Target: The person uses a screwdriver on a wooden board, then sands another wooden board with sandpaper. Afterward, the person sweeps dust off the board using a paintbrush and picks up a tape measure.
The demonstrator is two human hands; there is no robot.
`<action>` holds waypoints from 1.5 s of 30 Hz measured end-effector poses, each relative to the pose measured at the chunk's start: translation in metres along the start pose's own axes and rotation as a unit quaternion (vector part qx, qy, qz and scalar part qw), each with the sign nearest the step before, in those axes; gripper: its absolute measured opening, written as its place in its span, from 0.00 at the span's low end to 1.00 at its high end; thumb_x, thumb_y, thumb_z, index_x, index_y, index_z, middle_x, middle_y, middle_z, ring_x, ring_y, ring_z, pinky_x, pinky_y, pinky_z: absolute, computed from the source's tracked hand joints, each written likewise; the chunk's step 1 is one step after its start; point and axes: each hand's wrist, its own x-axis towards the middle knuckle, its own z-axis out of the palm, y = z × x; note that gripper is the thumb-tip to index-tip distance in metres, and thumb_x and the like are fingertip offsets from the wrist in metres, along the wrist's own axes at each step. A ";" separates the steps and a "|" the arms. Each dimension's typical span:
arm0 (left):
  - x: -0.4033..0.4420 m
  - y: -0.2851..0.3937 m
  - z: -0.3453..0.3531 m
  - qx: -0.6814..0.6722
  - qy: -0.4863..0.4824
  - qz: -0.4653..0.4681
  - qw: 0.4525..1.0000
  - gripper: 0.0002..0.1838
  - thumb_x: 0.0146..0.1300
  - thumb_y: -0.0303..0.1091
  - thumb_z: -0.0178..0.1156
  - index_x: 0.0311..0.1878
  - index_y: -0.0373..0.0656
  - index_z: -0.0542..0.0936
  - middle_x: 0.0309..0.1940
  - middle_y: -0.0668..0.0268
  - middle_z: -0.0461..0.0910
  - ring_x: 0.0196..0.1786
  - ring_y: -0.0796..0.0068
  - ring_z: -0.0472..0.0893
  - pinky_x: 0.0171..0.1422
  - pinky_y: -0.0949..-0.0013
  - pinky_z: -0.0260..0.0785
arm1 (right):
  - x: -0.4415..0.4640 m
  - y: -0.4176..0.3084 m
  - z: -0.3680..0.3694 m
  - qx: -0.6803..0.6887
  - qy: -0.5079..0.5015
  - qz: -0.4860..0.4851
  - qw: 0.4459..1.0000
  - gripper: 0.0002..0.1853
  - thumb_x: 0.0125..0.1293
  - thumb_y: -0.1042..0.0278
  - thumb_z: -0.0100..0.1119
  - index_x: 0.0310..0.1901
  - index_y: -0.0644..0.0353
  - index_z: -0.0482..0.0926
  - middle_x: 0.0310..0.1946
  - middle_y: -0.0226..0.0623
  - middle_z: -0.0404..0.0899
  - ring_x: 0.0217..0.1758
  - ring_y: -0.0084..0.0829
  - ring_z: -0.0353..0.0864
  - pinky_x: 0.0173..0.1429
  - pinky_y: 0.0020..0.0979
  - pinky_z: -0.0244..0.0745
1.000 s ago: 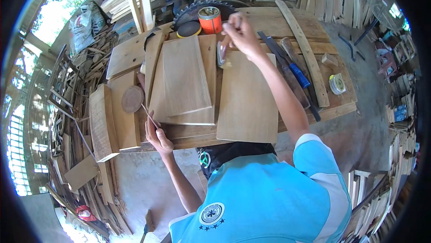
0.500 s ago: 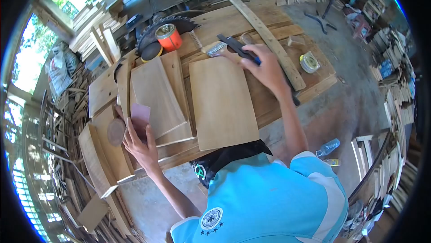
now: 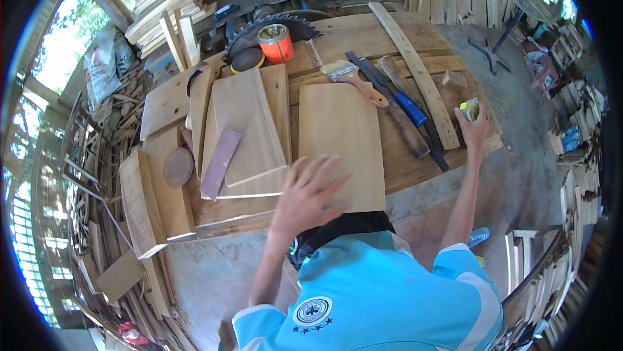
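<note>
My left hand (image 3: 310,196), fingers spread, is over the lower left edge of a rectangular wooden board (image 3: 341,143); whether it touches the board I cannot tell. Off to the right, my right hand (image 3: 476,128) has its fingers closed around a small tape measure (image 3: 470,108), mostly covered by the hand. Beyond the board lies a paintbrush (image 3: 362,83) with a wooden handle. Beside it are a chisel with a blue handle (image 3: 410,109) and a tool with a wooden handle (image 3: 409,132). A purple strip of sandpaper (image 3: 220,164) rests on more thin boards (image 3: 250,124) to the left.
An orange can (image 3: 276,45), a black round lid (image 3: 247,60) and a toothed saw blade (image 3: 240,38) stand at the back. A long wooden strip (image 3: 415,72) and a small block (image 3: 454,79) lie at the right. A round wooden disc (image 3: 178,167) is at the left.
My left hand has left the sandpaper and moved right to the large board. My right hand has let go of the blue-handled chisel and taken hold of the tape measure.
</note>
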 end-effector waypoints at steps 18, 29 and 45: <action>0.074 0.012 0.067 0.009 0.153 -0.168 0.974 0.34 0.53 0.49 0.58 0.61 0.45 0.64 0.58 0.41 0.60 0.61 0.45 0.60 0.61 0.47 0.50 | -0.121 0.002 -0.058 0.592 0.098 0.220 0.769 0.19 0.62 0.67 0.53 0.52 0.66 0.68 0.45 0.41 0.76 0.48 0.32 0.77 0.47 0.32 0.74; 0.151 -0.044 0.105 0.024 0.144 -0.229 0.962 0.18 0.51 0.30 0.55 0.48 0.47 0.77 0.41 0.54 0.73 0.44 0.54 0.73 0.44 0.56 0.63 | -0.269 0.005 -0.156 0.506 0.208 0.321 0.773 0.22 0.61 0.59 0.52 0.54 0.64 0.68 0.46 0.39 0.74 0.49 0.32 0.74 0.45 0.31 0.71; 0.205 -0.160 0.105 -0.270 0.207 -0.248 0.907 0.17 0.49 0.32 0.58 0.45 0.46 0.79 0.39 0.55 0.79 0.42 0.57 0.79 0.46 0.60 0.71 | -0.187 -0.018 -0.110 0.601 0.072 0.280 0.746 0.21 0.60 0.61 0.52 0.50 0.67 0.69 0.39 0.42 0.77 0.42 0.32 0.77 0.37 0.28 0.72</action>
